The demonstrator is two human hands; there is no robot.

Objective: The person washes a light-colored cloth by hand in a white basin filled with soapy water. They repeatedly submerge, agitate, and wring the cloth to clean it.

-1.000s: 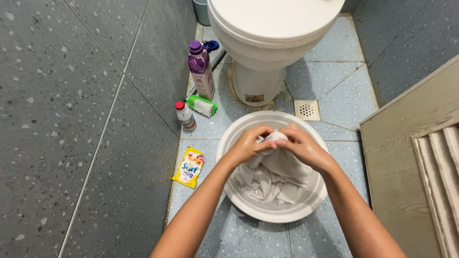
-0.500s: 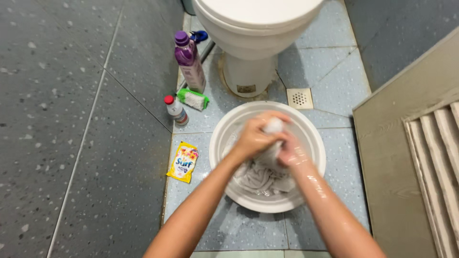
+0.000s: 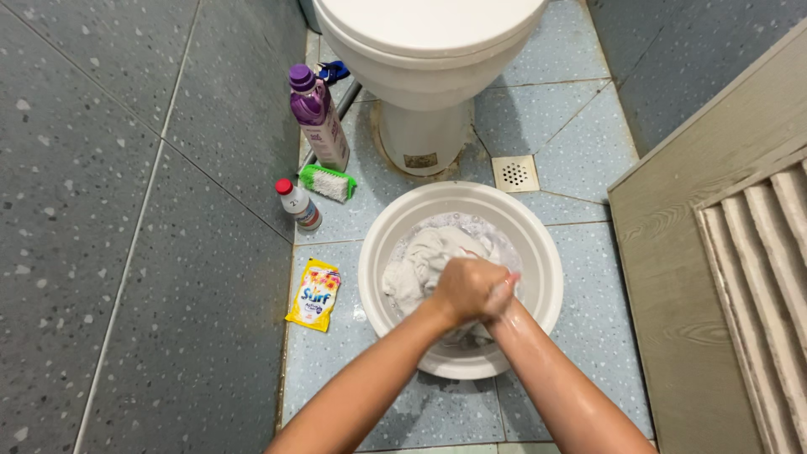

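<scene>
A wet white cloth [image 3: 420, 269] is clenched between the left hand [image 3: 462, 290] and right hand [image 3: 502, 296], pressed together over the white basin [image 3: 538, 252].

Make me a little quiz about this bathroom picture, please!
1. True or false: the yellow sachet lies inside the white basin.
2. What are the left hand and right hand squeezing together? A) white cloth B) green scrub brush C) purple bottle
3. What stands just behind the basin?

Key: 1. False, it lies on the floor tiles beside it. 2. A. 3. The white toilet.
</scene>
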